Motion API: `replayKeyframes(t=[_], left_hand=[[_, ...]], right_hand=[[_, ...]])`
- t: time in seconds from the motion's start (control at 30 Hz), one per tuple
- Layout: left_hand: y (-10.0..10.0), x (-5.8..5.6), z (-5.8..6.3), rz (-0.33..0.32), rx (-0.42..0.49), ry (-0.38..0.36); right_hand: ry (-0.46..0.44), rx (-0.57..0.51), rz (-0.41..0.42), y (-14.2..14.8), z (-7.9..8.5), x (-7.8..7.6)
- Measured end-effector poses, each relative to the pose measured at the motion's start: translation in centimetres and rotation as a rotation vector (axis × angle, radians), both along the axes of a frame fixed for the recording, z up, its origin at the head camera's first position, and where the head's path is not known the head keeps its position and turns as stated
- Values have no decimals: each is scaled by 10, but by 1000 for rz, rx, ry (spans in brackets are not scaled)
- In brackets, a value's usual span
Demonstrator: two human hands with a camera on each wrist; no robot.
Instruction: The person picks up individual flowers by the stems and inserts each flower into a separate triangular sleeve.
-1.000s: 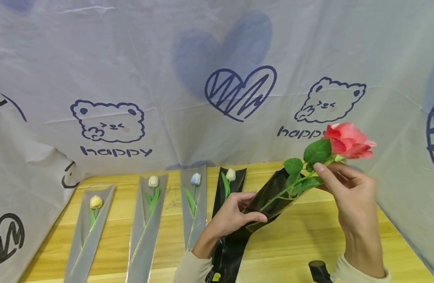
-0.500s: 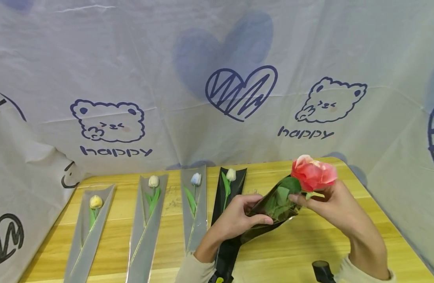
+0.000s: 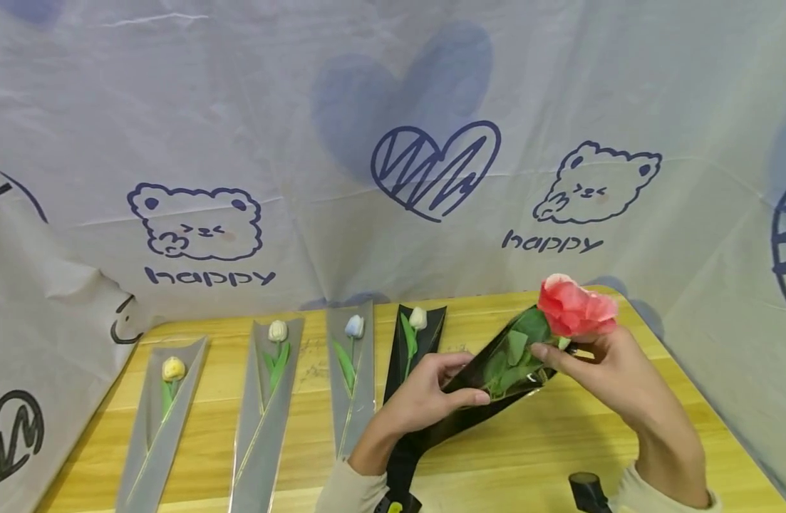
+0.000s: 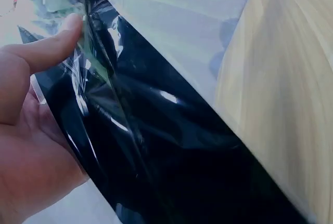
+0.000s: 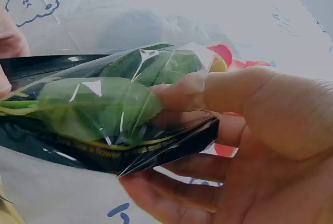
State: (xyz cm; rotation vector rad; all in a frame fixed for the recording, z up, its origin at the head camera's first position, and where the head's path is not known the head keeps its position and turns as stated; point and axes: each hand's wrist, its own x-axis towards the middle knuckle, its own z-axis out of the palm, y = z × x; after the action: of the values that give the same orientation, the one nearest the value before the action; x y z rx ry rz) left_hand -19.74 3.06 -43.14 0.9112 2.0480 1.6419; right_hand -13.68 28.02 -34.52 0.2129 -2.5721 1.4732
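Observation:
A pink rose point(image 3: 575, 306) sits in a black flower sleeve point(image 3: 457, 425) with a clear front, its bloom sticking out of the top and its green leaves point(image 5: 93, 109) inside. The sleeve is tilted, top to the upper right. My left hand point(image 3: 425, 399) grips the sleeve midway along, thumb across the front. My right hand point(image 3: 613, 377) pinches the rose just under the bloom. In the right wrist view, its thumb point(image 5: 182, 91) reaches under the clear film at the sleeve's mouth, beside the leaves. The left wrist view shows the sleeve's long black lower part point(image 4: 171, 156).
Left of my hands, a yellow tulip point(image 3: 173, 368), a white tulip point(image 3: 278, 330) and a blue tulip point(image 3: 354, 326) lie in grey sleeves on the wooden table point(image 3: 534, 456). Another white tulip point(image 3: 418, 318) lies in a black sleeve, partly behind my left hand. A printed cloth point(image 3: 341, 235) hangs behind.
My right hand has moved down and left with the rose, and its stem and leaves have slid into the sleeve. Over the last half second, sleeve and rose shifted slightly. My left hand kept its grip.

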Motion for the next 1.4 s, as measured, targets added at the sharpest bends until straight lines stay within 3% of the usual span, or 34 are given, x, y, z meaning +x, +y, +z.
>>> replayKeyframes(t=[0.13, 0.23, 0.43, 0.5, 0.67, 0.73, 0.93, 1.07, 1.2, 1.4], left_hand=[[4, 0, 0, -3, 36, 34], [4, -1, -1, 41, 57, 29], [-1, -5, -7, 108, 153, -65], [-3, -5, -8, 113, 174, -94], [-7, -3, -5, 110, 174, -156], [-8, -3, -3, 69, 193, -177], [-5, 0, 3, -53, 281, -255], [0, 2, 4, -83, 325, -272], [2, 3, 4, -71, 318, -251], [8, 5, 4, -106, 397, -300]], right_hand=[[7, -4, 67, 1, 0, -1], [24, -27, 47, 6, -1, -2], [101, -355, 66, 17, -2, 3], [112, -406, 91, 14, 0, 3], [86, -251, 37, -11, 2, -4], [126, -204, -9, -21, 2, -6], [279, -219, -97, -37, 4, -4], [273, -261, -91, -39, 5, -1], [244, -338, -80, -37, 5, 0], [219, -388, 23, -27, 5, 0]])
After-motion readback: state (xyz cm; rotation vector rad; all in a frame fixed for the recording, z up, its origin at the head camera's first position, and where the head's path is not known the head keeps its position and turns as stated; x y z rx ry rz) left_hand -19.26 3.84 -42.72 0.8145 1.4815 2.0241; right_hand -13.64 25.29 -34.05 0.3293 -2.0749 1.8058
